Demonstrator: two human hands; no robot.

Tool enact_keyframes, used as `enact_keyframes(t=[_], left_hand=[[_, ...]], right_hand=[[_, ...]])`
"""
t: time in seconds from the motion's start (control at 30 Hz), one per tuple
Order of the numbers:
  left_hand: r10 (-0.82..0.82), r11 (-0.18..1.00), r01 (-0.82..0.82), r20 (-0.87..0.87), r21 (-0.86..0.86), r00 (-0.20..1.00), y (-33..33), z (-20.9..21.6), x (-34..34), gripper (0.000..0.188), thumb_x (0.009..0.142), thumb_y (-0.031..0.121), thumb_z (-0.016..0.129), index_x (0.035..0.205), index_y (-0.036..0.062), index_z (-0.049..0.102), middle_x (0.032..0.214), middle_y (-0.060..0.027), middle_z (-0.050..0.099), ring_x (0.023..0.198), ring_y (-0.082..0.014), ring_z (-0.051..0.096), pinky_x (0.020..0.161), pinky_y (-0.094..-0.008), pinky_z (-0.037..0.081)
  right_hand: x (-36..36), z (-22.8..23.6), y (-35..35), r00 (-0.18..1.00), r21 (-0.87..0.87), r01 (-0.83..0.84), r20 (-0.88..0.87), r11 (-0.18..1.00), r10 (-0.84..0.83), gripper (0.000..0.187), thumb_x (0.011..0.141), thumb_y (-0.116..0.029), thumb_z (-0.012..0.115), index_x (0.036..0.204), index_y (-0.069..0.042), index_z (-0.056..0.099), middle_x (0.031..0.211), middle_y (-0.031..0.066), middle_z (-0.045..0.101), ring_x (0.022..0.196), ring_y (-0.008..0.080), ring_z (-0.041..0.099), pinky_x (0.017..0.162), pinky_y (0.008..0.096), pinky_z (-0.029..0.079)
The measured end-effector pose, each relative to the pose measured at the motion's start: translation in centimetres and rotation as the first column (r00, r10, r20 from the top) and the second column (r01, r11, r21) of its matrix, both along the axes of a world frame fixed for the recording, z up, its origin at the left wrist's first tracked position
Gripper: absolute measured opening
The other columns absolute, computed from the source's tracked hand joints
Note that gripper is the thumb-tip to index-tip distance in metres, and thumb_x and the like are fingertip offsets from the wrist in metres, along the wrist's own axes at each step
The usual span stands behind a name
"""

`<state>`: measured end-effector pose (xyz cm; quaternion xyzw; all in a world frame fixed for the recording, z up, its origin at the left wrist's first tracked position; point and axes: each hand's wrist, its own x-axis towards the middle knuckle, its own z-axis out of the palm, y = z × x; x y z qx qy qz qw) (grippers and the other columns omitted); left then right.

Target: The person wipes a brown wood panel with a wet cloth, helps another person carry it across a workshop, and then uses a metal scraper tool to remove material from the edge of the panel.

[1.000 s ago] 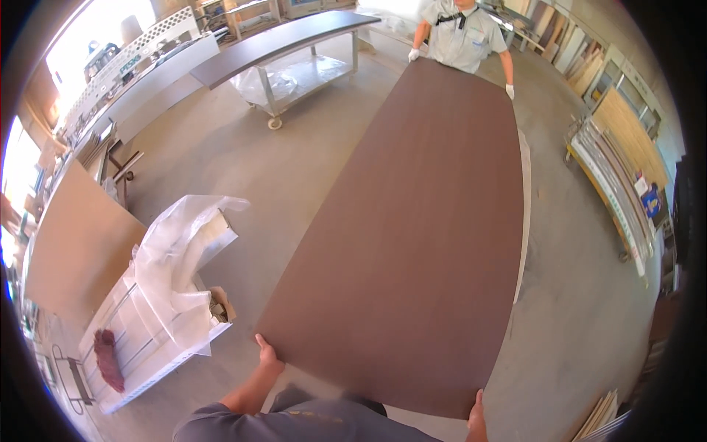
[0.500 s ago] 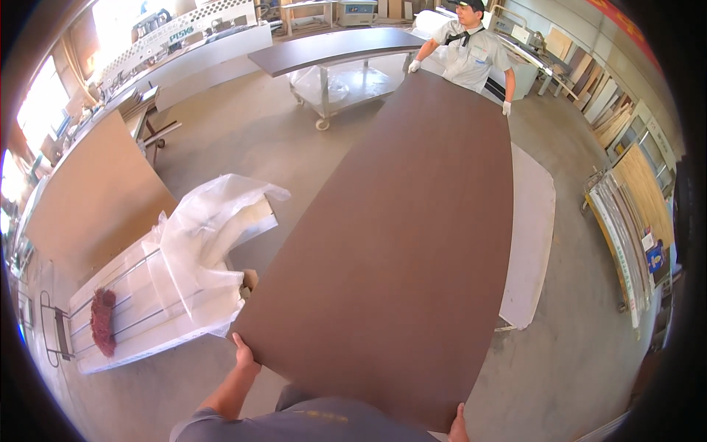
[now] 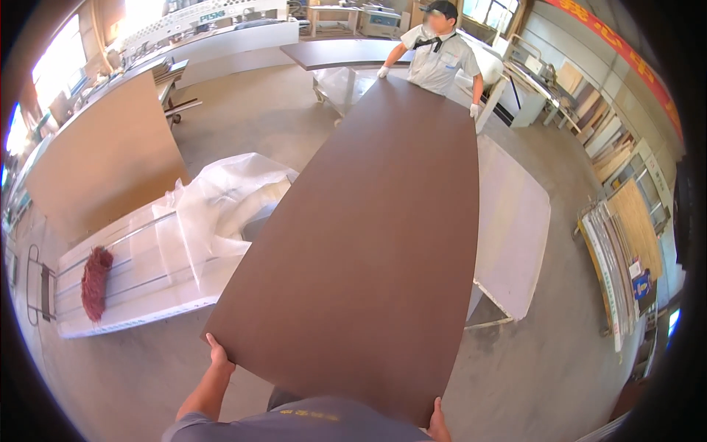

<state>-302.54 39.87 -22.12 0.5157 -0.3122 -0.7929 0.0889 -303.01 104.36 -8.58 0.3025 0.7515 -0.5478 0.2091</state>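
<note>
A large dark brown panel [image 3: 368,243] stretches away from me, held up by two people. My left hand [image 3: 219,355] grips its near left corner, thumb on top and fingers hidden beneath. At the near right corner my right hand [image 3: 439,421] is closed on the edge, partly cut off by the lower rim of the picture. A co-worker [image 3: 442,59] in a light shirt and cap holds the far end with white-gloved hands. Beneath the panel's right side shows a pale board [image 3: 512,228].
To the left lies a white stack [image 3: 140,302] under clear plastic film [image 3: 213,214], with a reddish brush [image 3: 96,283] on it. A tan board [image 3: 110,162] leans behind. Another brown panel [image 3: 339,53] rests on a wheeled cart at the back. A cart of boards [image 3: 618,258] stands right.
The brown panel and the co-worker have shifted left, and my hands have moved left with the panel. More of the pale board shows at right. Both hands keep their grip.
</note>
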Motion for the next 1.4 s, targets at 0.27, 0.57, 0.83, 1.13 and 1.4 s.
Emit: enact_keyframes(t=[0.27,0.57,0.83,1.13,1.4], left_hand=[[0.142,0.987,-0.142,0.010,0.071,0.990,3.5,-0.2,12.7,0.099,0.095,0.082,0.032,0.161,0.0082,0.027,0.167,-0.0085,0.029,0.150,-0.0297,0.033,0.123,-0.0459,0.028],[0.261,0.963,-0.265,0.078,0.054,0.962,2.8,2.0,26.5,0.102,0.094,0.082,0.029,0.161,0.0054,0.025,0.167,-0.0103,0.028,0.152,-0.0309,0.031,0.124,-0.0468,0.027],[0.319,0.946,-0.323,0.087,0.039,0.944,-3.1,0.5,38.0,0.099,0.096,0.080,0.030,0.161,0.0061,0.025,0.167,-0.0093,0.028,0.152,-0.0299,0.031,0.124,-0.0461,0.028],[0.342,0.932,-0.359,0.204,0.052,0.917,-6.4,3.7,41.6,0.088,0.098,0.078,0.032,0.156,0.0125,0.036,0.158,-0.0040,0.043,0.141,-0.0257,0.046,0.114,-0.0442,0.041],[0.350,0.936,-0.352,0.134,-0.008,0.927,-9.5,7.6,39.3,0.082,0.099,0.076,0.032,0.153,0.0142,0.041,0.151,-0.0020,0.051,0.133,-0.0251,0.053,0.105,-0.0461,0.048]], right_hand=[[4.4,1.7,2.8,0.997,0.054,-0.066,-0.048,0.996,0.068,0.089,0.098,-0.067,0.051,0.147,0.006,0.043,0.150,0.0171,0.049,0.137,0.0281,0.047,0.113,0.0402,0.036],[12.2,1.6,0.6,0.992,0.069,-0.127,-0.011,0.989,0.128,0.086,0.098,-0.065,0.052,0.143,0.008,0.047,0.146,0.0179,0.053,0.134,0.0277,0.050,0.112,0.0398,0.038],[19.5,0.3,-5.0,0.981,0.075,-0.194,-0.006,0.978,0.195,0.084,0.099,-0.063,0.053,0.141,0.010,0.050,0.143,0.0186,0.056,0.131,0.0274,0.052,0.110,0.0395,0.040],[20.1,3.1,-7.7,0.966,0.143,-0.236,-0.073,0.961,0.248,0.082,0.100,-0.061,0.054,0.137,0.012,0.054,0.140,0.0194,0.059,0.129,0.0271,0.055,0.108,0.0391,0.042],[12.0,8.6,-9.4,0.946,-0.011,-0.265,-0.198,0.964,0.258,0.074,0.100,-0.056,0.055,0.129,0.012,0.060,0.127,0.0170,0.066,0.117,0.0244,0.061,0.100,0.0399,0.047]])
